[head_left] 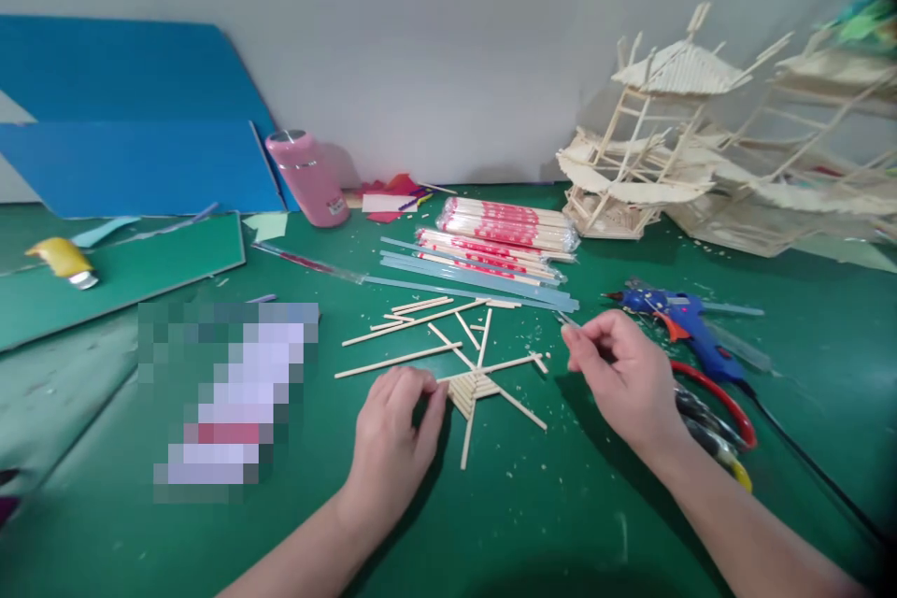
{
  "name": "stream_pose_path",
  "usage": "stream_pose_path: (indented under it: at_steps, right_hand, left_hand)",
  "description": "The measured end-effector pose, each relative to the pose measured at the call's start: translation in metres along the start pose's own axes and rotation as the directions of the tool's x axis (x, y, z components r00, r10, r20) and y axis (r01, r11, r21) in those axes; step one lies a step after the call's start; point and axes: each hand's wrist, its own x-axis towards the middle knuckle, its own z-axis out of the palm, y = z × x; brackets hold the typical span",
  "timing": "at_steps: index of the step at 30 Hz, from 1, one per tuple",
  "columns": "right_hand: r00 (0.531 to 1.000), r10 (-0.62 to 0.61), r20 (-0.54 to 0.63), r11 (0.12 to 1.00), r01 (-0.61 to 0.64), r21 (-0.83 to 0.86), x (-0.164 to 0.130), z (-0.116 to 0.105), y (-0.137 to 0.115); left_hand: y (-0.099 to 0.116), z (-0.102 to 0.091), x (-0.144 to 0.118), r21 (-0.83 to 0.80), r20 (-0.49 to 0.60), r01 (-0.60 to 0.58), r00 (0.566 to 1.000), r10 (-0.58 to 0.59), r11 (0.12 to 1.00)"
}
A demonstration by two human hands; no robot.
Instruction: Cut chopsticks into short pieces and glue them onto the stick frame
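Left hand (392, 434) presses flat on stick fan (476, 388); right hand (620, 374) pinches a thin stick (567, 320). Uneven pressure could snap glued joints.

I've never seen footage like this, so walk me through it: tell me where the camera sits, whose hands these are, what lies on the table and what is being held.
There is one picture, from a camera worn on a person's head, looking forward and down. The two bare hands are that person's own. The left hand rests fingers-down on a small fan-shaped piece of glued wooden sticks on the green mat. The right hand pinches something thin; I cannot tell what. Loose sticks lie around. Behind are wrapped chopstick packs, a pink bottle and blue boards. Right of the hands lie a blue glue gun and red-handled pliers. Stick-built models stand at the back.
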Motion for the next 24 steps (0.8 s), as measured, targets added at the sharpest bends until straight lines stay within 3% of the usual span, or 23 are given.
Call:
stream_pose_path:
  at_steps: [6, 12, 14, 24]
  right_hand:
    - [0.997, -0.056, -0.05, 0.998, 0.055, -0.01, -0.006, -0.003, 0.006]
    - [0.954, -0.006, -0.3, 1.0, 0.015, 0.028, 0.004, -0.016, 0.026]
    - [0.945, -0.003, -0.328, 0.998, 0.022, 0.053, 0.008, -0.02, 0.03]
    - [0.994, -0.079, -0.076, 0.946, 0.099, 0.308, 0.012, -0.027, 0.018]
  left_hand:
    - [0.006, -0.002, 0.002, 0.054, 0.044, -0.091, 0.995, 0.088, 0.994]
    - [0.011, -0.002, 0.003, 0.104, 0.068, -0.151, 0.987, 0.144, 0.983]
    - [0.012, -0.002, 0.002, 0.115, 0.069, -0.161, 0.986, 0.153, 0.98]
    - [0.016, -0.003, -0.001, 0.181, 0.057, -0.179, 0.984, 0.172, 0.967]
